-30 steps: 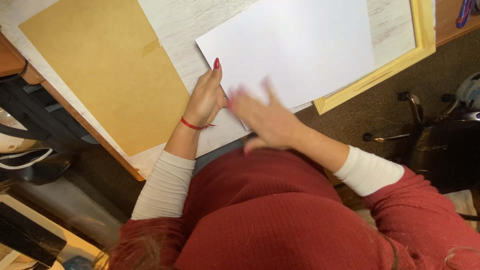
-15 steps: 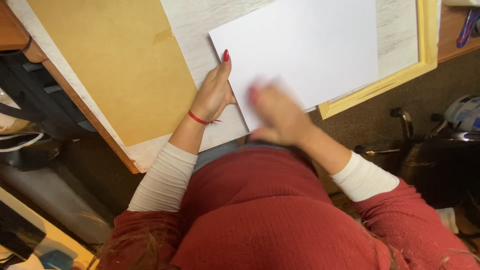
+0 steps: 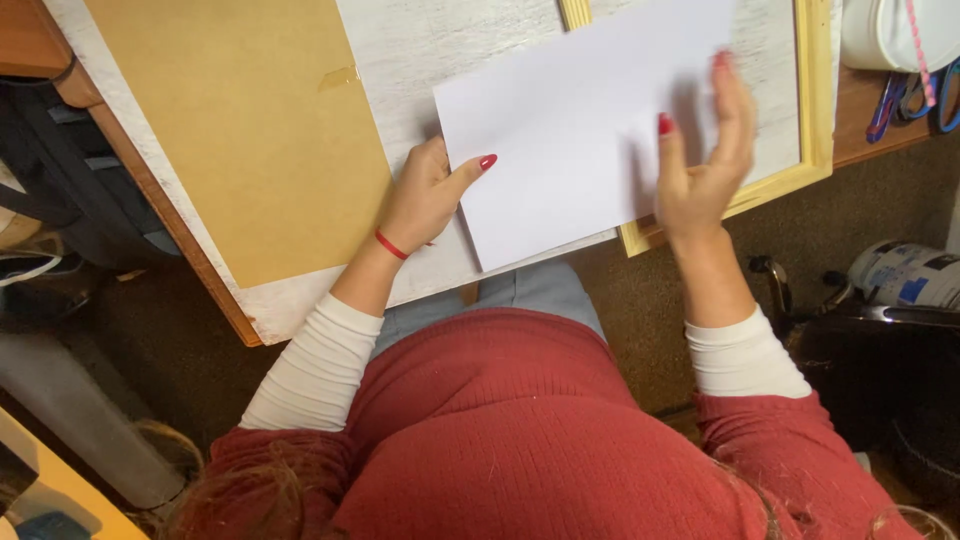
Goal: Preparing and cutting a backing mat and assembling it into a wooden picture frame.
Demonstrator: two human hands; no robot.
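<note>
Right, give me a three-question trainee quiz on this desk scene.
1. True or false: the left hand rests its thumb on the white sheet.
2. Which lies left of the sheet: A) brown board B) a laptop C) a plate?
3. What colour is the wooden frame?

Key: 1 true; 2 A; 3 pale yellow.
</note>
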